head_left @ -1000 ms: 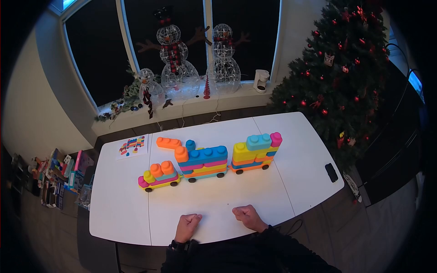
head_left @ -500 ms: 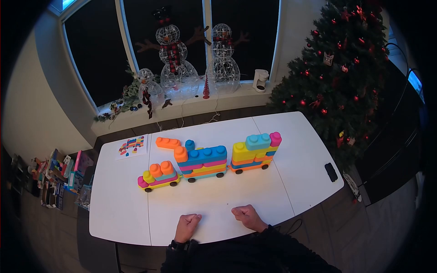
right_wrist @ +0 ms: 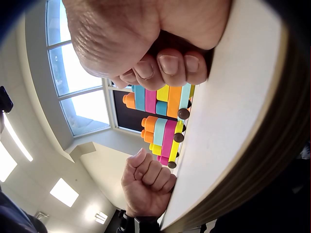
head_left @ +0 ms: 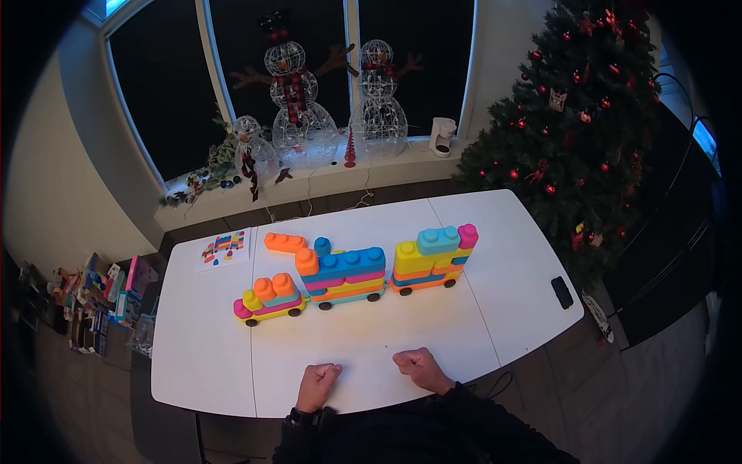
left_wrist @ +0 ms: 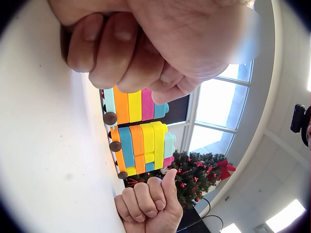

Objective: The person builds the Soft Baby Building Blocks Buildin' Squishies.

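My left hand (head_left: 318,388) rests on the white table (head_left: 363,387) near its front edge, fingers curled around nothing. To its right my right hand (head_left: 423,370) lies in the same way, curled and empty. Both wrist views show folded fingers, with the left hand (left_wrist: 131,48) and right hand (right_wrist: 150,46) filling the top. Beyond the hands stand three wheeled block cars in a row: a low one (head_left: 270,308) at left, a taller one topped by a blue block (head_left: 352,265) in the middle, and one with yellow blocks (head_left: 410,261) at right. Neither hand touches them.
Behind the cars lie an orange block (head_left: 285,243) and a blue block (head_left: 322,246). A printed sheet (head_left: 224,251) is at the back left, and a black case (head_left: 562,293) near the right edge. Beyond the table are a decorated tree (head_left: 572,116) and wire snowmen (head_left: 305,131).
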The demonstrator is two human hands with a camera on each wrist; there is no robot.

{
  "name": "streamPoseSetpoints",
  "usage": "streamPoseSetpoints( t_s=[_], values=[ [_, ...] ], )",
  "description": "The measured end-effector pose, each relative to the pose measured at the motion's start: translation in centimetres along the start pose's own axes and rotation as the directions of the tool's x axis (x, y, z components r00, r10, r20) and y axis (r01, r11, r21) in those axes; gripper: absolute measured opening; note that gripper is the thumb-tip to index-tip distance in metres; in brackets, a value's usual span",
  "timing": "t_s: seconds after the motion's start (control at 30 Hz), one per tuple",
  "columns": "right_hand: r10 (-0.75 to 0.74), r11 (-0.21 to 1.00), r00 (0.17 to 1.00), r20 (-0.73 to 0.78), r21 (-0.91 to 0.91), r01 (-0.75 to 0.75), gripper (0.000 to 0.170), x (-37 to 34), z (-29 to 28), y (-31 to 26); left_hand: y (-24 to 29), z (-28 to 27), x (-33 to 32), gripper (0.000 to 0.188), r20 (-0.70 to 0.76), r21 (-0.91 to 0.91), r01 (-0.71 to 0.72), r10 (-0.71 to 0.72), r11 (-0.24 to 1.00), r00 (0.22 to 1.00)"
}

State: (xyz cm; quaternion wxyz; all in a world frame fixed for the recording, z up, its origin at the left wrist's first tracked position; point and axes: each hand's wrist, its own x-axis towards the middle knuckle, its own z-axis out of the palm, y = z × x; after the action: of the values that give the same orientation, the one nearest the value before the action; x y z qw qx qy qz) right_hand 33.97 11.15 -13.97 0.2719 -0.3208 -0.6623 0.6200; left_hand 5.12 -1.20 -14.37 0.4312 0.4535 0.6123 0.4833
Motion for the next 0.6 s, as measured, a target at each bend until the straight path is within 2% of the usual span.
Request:
streamPoseSetpoints(
  t_s=[0.27, 0.33, 0.37, 0.43, 0.5, 0.57, 0.6],
  values=[
    [-0.004, 1.0, 1.0, -0.02, -0.022, 0.004, 0.055, 0.1, -0.5, 0.0, -0.1, 0.3, 0.1, 0.054, -0.005, -0.029, -0.024, 0.024, 0.999, 1.0],
    [0.107, 0.994, 0.989, 0.104, -0.011, -0.106, 0.051, 0.2, -1.8, -0.8, 0.1, 0.0, 0.1, 0.054, -0.004, -0.027, -0.013, 0.013, 1.0, 1.0],
    [0.117, 0.993, 0.99, 0.079, -0.013, -0.117, 0.051, 0.0, -3.0, -1.6, 0.1, 0.0, 0.1, 0.055, -0.005, -0.03, -0.005, 0.005, 1.0, 1.0],
    [0.193, 0.972, 0.978, 0.085, -0.15, -0.179, 0.048, -0.4, -6.1, -3.7, 0.1, 0.0, 0.2, 0.055, 0.003, -0.035, -0.001, 0.001, 0.999, 1.0],
    [0.222, 0.96, 0.975, -0.029, -0.169, -0.224, 0.046, -1.2, -10.4, -4.0, 0.4, 0.1, 0.2, 0.054, -0.012, -0.018, 0.008, -0.008, 1.0, 1.0],
    [0.22, 0.927, 0.953, -0.209, -0.258, -0.271, 0.046, -2.5, -14.9, -4.9, 0.2, 0.1, 0.1, 0.053, -0.002, -0.037, -0.001, 0.001, 0.999, 1.0],
    [0.202, 0.932, 0.936, -0.287, -0.237, -0.274, 0.045, -3.3, -17.6, -4.6, 0.0, 0.1, 0.2, 0.052, -0.018, -0.049, -0.014, 0.013, 0.999, 1.0]
  ],
)
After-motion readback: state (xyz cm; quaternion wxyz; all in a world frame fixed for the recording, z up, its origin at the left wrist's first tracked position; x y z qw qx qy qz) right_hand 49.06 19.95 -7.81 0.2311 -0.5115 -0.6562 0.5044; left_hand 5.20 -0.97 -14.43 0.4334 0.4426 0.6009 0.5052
